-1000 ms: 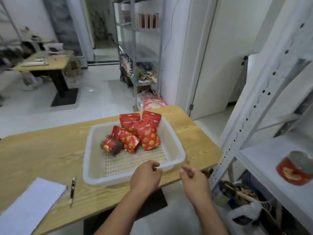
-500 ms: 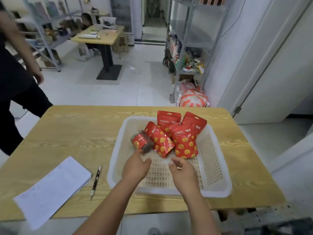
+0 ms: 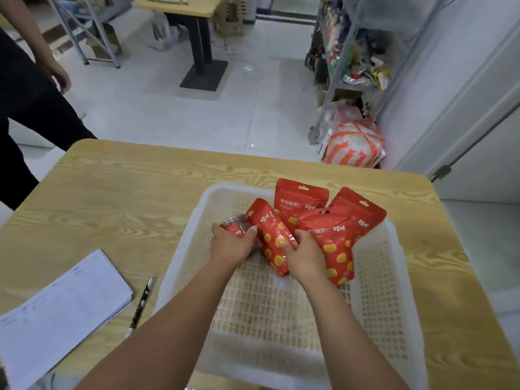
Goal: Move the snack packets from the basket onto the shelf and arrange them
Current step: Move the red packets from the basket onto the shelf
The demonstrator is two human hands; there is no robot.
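Note:
A white slotted basket (image 3: 391,277) stands on the wooden table (image 3: 112,198). Several red snack packets with yellow dots lie at its far end. My left hand (image 3: 232,244) grips a small red jar with a metal lid (image 3: 235,225) at the basket's left side. My right hand (image 3: 302,256) holds the leftmost packet (image 3: 267,235), fingers curled round its lower part. Another packet (image 3: 334,246) lies just right of that hand, and two more (image 3: 299,198) lean behind it. The shelf is out of view.
A stack of papers (image 3: 62,308) and a pen (image 3: 140,305) lie on the table's left. A person in black (image 3: 25,99) stands at the far left. A metal rack with goods (image 3: 346,57) and striped bags (image 3: 354,144) stand beyond the table.
Both hands have reached further into the basket. The left one has closed on the jar and the right one on a packet. The view has swung left, away from the shelf.

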